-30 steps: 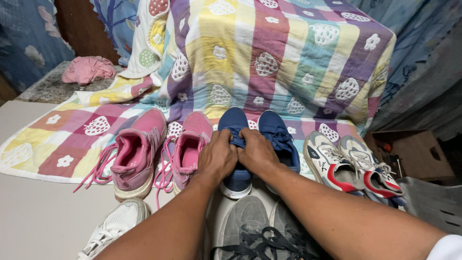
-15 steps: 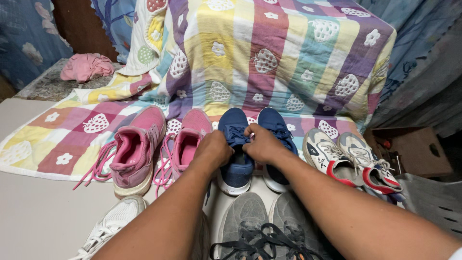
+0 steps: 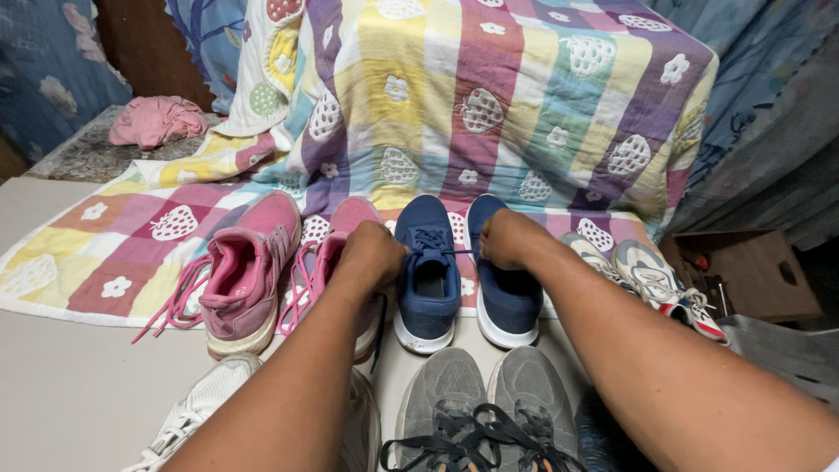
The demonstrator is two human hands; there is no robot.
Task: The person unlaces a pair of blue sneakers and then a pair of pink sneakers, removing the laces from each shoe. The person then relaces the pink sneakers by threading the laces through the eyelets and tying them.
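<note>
1. Now, both hands are pulling the lace ends of the left navy shoe (image 3: 426, 280) apart. Your left hand (image 3: 371, 255) is closed in a fist on one end, and your right hand (image 3: 502, 238) is pinched shut on the other. The lace (image 3: 454, 253) runs taut and nearly level between them, just above the shoe's tongue.
2. Pull with both hands evenly, so the shoe stays square on its sole and does not swing toward the pink pair.
3. Keep the pull low and sideways. Judging by how lightly the shoe sits, a lift would likely tip its heel off the surface.
4. Mind your right forearm: it crosses over the other navy shoe (image 3: 507, 288) and hides part of the white, grey and red trainers (image 3: 655, 284) on the right, so a wide sweep could knock them.
5. As for looks, the navy shoe is a knit runner with a white sole and a dark open mouth. It stands upright, toe pointing away from you, with its toe on the chequered strawberry blanket (image 3: 489, 96).
6. It sits in the middle of the row, the pink pair (image 3: 249, 275) on its left and its navy mate close on its right.
7. Nearer to you lie grey shoes (image 3: 476, 402) with loose dark laces, and a white shoe (image 3: 197, 415) at the lower left.
</note>
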